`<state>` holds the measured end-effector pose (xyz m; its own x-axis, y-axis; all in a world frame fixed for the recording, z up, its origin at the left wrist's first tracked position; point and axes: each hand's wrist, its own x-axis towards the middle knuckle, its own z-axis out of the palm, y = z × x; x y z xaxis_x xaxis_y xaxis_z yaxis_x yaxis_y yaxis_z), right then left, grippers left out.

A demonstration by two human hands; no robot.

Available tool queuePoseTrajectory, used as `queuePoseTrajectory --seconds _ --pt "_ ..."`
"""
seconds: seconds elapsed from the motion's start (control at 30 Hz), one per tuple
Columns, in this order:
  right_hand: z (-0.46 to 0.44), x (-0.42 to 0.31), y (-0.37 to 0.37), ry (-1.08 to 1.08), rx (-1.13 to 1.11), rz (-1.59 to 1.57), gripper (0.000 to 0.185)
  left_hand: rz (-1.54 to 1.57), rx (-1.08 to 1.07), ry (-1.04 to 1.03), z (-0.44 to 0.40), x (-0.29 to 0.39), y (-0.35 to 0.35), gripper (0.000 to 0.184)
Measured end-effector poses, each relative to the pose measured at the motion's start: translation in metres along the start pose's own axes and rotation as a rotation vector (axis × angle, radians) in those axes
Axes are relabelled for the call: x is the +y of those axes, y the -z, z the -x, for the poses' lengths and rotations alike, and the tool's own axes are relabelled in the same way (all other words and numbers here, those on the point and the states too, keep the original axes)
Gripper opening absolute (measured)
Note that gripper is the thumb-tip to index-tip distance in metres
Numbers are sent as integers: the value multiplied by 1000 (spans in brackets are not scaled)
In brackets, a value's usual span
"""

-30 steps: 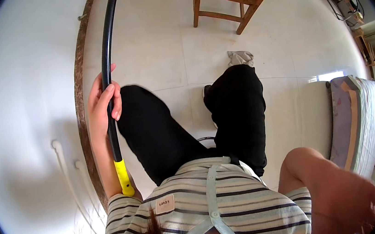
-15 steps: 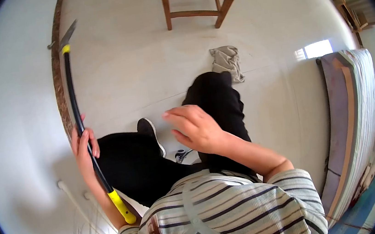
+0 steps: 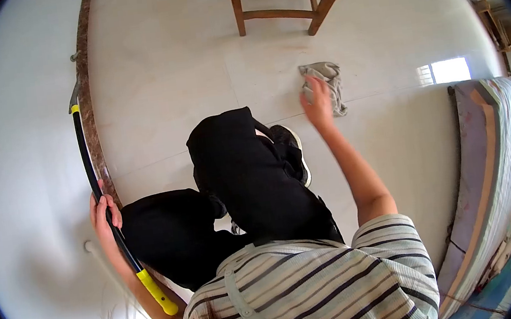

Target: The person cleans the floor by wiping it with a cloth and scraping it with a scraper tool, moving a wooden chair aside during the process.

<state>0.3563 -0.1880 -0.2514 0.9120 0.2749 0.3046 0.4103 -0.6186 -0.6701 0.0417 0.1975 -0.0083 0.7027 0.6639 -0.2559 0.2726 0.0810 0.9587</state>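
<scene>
My left hand (image 3: 105, 213) is closed round the black handle of a long sickle (image 3: 86, 153). Its yellow grip end lies along my forearm, and the curved metal blade points up and away by the wall's base. My right hand (image 3: 318, 103) is stretched forward, fingers extended and somewhat apart. From this view it overlaps a crumpled grey-beige cloth (image 3: 334, 90) on the floor; whether it touches the cloth I cannot tell.
A wooden chair (image 3: 280, 13) stands ahead. A folded mattress (image 3: 481, 178) leans along the right side. The white wall with a brown skirting strip (image 3: 89, 115) runs down the left. My bent legs (image 3: 230, 162) are in the middle, over a pale tiled floor.
My right hand has gone from in front of my body forward and right to over the cloth. The sickle has shifted left and nearer. My right leg has moved left.
</scene>
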Motion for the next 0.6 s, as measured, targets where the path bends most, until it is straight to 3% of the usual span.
queuePoseTrajectory --seconds 0.1,0.2,0.23,0.3,0.33,0.47,0.53,0.6 --pt "44 134 -17 -339 -246 367 82 30 62 -5 -1 -7 2 43" --pt "52 167 -11 -351 -378 475 95 42 102 0 1 -2 -6 42" --pt "51 170 -16 -344 -392 461 95 30 119 3 2 0 -8 42" --pt "44 176 -33 -607 -465 151 97 19 108 14 1 2 -12 42" --pt "48 186 -50 -628 -393 205 83 8 115 10 2 4 -18 41" --pt "49 194 -79 -668 -274 186 63 -65 135 33 4 13 -27 41" --pt "27 153 -58 -690 66 167 48 -75 120 39 3 14 -24 41" --pt "16 136 -38 -560 175 51 46 -93 84 23 3 12 -19 41"
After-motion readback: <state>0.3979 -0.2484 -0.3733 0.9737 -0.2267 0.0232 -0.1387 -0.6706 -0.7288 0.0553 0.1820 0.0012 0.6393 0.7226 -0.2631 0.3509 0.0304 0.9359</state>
